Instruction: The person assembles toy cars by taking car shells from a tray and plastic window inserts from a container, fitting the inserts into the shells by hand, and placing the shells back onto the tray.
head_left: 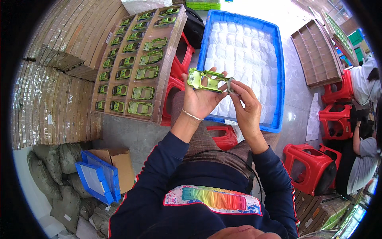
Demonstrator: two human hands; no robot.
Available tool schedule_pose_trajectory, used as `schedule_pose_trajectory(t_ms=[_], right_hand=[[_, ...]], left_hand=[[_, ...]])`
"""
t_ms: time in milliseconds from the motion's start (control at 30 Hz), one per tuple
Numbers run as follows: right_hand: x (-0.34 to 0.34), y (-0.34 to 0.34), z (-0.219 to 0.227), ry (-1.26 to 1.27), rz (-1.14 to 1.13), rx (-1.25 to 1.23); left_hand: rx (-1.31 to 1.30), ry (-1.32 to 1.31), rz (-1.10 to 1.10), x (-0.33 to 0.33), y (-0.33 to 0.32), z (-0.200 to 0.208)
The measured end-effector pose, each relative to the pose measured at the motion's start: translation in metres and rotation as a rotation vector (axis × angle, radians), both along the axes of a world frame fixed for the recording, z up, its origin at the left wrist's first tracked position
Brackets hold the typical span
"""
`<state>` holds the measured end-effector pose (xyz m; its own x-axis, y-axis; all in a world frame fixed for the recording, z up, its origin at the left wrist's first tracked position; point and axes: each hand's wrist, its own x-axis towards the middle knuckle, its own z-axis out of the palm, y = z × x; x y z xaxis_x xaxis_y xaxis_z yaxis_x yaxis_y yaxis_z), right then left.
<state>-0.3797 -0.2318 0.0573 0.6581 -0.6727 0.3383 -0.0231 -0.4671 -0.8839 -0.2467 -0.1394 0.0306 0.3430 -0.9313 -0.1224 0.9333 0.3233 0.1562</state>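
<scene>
A lime-green toy car body shell point(207, 81) with open window gaps lies across the fingers of my left hand point(195, 102), whose thumb is up by its left end. My right hand point(248, 104) pinches a small greyish, see-through piece point(231, 85) at the shell's right end. Whether that piece is joined to the shell, I cannot tell. Both hands are over the near left part of a large blue tray point(283, 79), which holds rows of small white wrapped items point(244, 51). To the left, a divided brown tray point(170, 65) carries several similar green shells point(143, 93).
Stacked cardboard trays point(43, 103) rise at the left. Red stools point(225, 137) stand under the trays and at right, near a seated person point(363, 159). An upright divided tray point(316, 53) is at far right. Grey sacks point(65, 203) and blue box lids point(95, 179) lie lower left.
</scene>
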Motion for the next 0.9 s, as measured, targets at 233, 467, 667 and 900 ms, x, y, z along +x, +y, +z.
schedule_pose_trajectory(t_ms=[233,467,667,900], right_hand=[[-0.002,-0.006,0.008,-0.040,0.001,0.102],[-0.008,-0.005,0.034,0.024,0.146,-0.138],[-0.006,0.002,0.024,0.136,0.338,-0.706],[-0.006,0.011,0.032,0.225,0.334,-0.849]], left_hand=[[-0.013,-0.201,0.036,0.008,0.003,0.004],[0.481,-0.437,0.016,0.009,0.001,-0.004],[0.492,-0.340,0.140,0.004,-0.008,-0.001],[0.490,-0.340,0.062,0.008,-0.005,0.000]])
